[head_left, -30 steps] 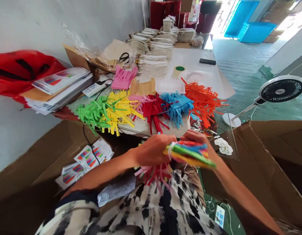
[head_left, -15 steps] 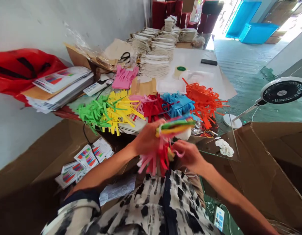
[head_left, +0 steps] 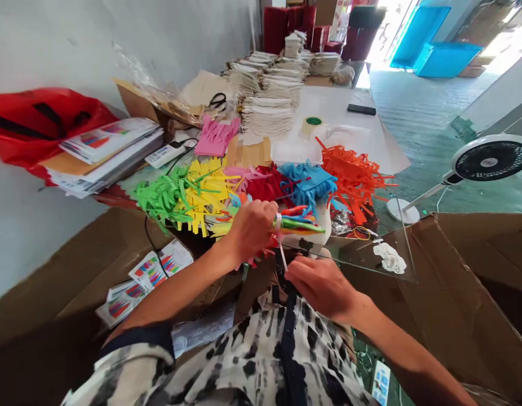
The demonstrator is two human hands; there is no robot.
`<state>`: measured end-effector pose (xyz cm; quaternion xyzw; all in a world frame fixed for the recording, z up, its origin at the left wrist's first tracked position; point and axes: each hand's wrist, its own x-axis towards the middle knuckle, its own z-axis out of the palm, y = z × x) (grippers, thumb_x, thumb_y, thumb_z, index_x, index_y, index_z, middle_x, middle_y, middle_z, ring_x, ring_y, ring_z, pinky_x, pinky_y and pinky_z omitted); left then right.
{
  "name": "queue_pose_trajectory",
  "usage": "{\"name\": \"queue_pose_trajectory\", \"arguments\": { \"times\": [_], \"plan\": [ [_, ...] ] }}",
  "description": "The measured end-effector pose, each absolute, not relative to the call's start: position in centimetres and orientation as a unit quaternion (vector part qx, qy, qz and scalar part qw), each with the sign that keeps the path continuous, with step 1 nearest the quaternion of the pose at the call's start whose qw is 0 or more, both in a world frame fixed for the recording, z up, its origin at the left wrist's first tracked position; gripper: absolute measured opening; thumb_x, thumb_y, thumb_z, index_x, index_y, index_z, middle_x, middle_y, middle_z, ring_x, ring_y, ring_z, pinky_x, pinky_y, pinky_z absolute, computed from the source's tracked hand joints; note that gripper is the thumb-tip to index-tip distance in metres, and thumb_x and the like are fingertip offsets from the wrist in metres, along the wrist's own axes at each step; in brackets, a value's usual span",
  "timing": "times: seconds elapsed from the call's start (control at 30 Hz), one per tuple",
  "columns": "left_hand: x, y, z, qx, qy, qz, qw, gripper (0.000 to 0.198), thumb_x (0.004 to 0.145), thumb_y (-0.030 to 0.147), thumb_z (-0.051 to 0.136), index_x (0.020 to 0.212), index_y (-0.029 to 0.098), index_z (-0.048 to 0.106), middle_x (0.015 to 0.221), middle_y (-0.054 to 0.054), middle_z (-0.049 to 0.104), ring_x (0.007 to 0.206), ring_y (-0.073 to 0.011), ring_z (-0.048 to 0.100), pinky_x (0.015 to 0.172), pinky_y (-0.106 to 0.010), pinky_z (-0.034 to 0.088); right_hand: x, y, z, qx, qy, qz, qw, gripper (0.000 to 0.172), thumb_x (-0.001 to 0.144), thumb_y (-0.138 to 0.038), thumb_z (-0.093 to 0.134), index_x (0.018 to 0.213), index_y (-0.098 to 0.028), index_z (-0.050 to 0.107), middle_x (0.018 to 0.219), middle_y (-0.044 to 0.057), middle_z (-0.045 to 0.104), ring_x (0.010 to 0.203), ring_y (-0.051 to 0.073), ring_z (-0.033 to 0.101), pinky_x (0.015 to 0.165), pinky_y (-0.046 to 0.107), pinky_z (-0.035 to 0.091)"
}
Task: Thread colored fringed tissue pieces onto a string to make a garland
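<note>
My left hand (head_left: 252, 228) is closed round a bundle of coloured paper strips (head_left: 301, 221), held level just above the near edge of the glass table (head_left: 371, 265). A thin pale band (head_left: 282, 255) stretches from the bundle down to my right hand (head_left: 322, 285), whose fingers pinch its lower end. Behind the hands, piles of cut paper fringe lie in a row: green (head_left: 162, 197), yellow (head_left: 208, 189), red (head_left: 267, 183), blue (head_left: 307, 177) and orange (head_left: 354, 175).
Open cardboard boxes (head_left: 468, 293) stand on both sides of me. Printed cards (head_left: 153, 273) lie at the lower left. Stacks of printed sheets (head_left: 104, 149), a red bag (head_left: 36, 121), stacked pale bags (head_left: 267, 107), tape (head_left: 310, 124) and a phone (head_left: 360, 109) sit further back. A white fan (head_left: 481, 160) stands on the floor right.
The left hand lifted the bundle up and forward, turning its fringe end toward the table. The right hand left the bundle, dropped below it and now pulls a band taut.
</note>
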<state>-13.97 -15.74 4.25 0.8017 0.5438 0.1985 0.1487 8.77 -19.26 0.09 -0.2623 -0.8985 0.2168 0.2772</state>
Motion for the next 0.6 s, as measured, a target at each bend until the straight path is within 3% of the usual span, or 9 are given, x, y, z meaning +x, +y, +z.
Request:
{"name": "queue_pose_trajectory", "arguments": {
  "times": [0.1, 0.3, 0.37, 0.43, 0.5, 0.6],
  "plan": [
    [-13.1, -16.3, 3.5, 0.887, 0.455, 0.060, 0.061, 0.014, 0.092, 0.014, 0.054, 0.099, 0.014, 0.066, 0.096, -0.015, 0.074, 0.097, -0.0322, 0.071, 0.092, -0.048, 0.053, 10.0, -18.6, 2.8, -0.277, -0.875, 0.220, 0.330, 0.028, 0.110, -0.024, 0.050, 0.084, -0.021, 0.060, 0.074, -0.001, 0.059, 0.066, 0.011, 0.053, 0.064, 0.025, 0.038],
    [-12.4, -16.8, 3.4, 0.889, 0.443, 0.046, 0.103, 0.012, 0.095, 0.022, 0.060, 0.103, 0.013, 0.064, 0.097, -0.013, 0.073, 0.092, -0.0278, 0.070, 0.083, -0.039, 0.050, 11.8, -16.2, 4.6, -0.344, -0.842, 0.216, 0.355, 0.030, 0.106, -0.027, 0.058, 0.078, -0.019, 0.063, 0.070, -0.002, 0.056, 0.062, 0.009, 0.047, 0.062, 0.026, 0.037],
    [-12.2, -16.7, 3.3, 0.910, 0.377, 0.032, 0.171, 0.008, 0.089, 0.014, 0.063, 0.097, 0.014, 0.065, 0.094, -0.011, 0.073, 0.088, -0.0252, 0.070, 0.080, -0.036, 0.050, 11.3, -15.5, 3.6, -0.343, -0.836, 0.256, 0.343, 0.030, 0.104, -0.031, 0.061, 0.077, -0.019, 0.065, 0.068, -0.003, 0.056, 0.060, 0.009, 0.045, 0.060, 0.026, 0.035],
    [-11.9, -16.7, 3.2, 0.897, 0.304, 0.082, 0.310, 0.012, 0.085, 0.011, 0.066, 0.094, 0.017, 0.066, 0.093, -0.007, 0.073, 0.085, -0.0218, 0.069, 0.076, -0.033, 0.051, 10.7, -14.4, 2.2, -0.335, -0.807, 0.354, 0.332, 0.034, 0.101, -0.040, 0.065, 0.075, -0.019, 0.067, 0.065, -0.002, 0.057, 0.058, 0.010, 0.044, 0.057, 0.027, 0.034],
    [-11.6, -16.6, 3.3, 0.818, 0.303, 0.195, 0.449, 0.014, 0.083, 0.019, 0.074, 0.095, 0.020, 0.067, 0.093, -0.005, 0.074, 0.083, -0.0207, 0.069, 0.073, -0.031, 0.053, 10.1, -13.3, 0.7, -0.342, -0.753, 0.438, 0.353, 0.041, 0.096, -0.054, 0.069, 0.073, -0.020, 0.065, 0.064, -0.002, 0.057, 0.058, 0.011, 0.045, 0.054, 0.027, 0.034],
    [-11.1, -16.1, 3.5, 0.700, 0.357, 0.308, 0.536, 0.022, 0.084, 0.036, 0.080, 0.096, 0.021, 0.070, 0.086, -0.003, 0.072, 0.076, -0.0188, 0.066, 0.066, -0.030, 0.054, 9.4, -13.1, -1.1, -0.376, -0.693, 0.449, 0.421, 0.040, 0.094, -0.061, 0.069, 0.087, -0.023, 0.062, 0.069, -0.004, 0.054, 0.059, 0.012, 0.047, 0.054, 0.026, 0.037]
  ]
}}
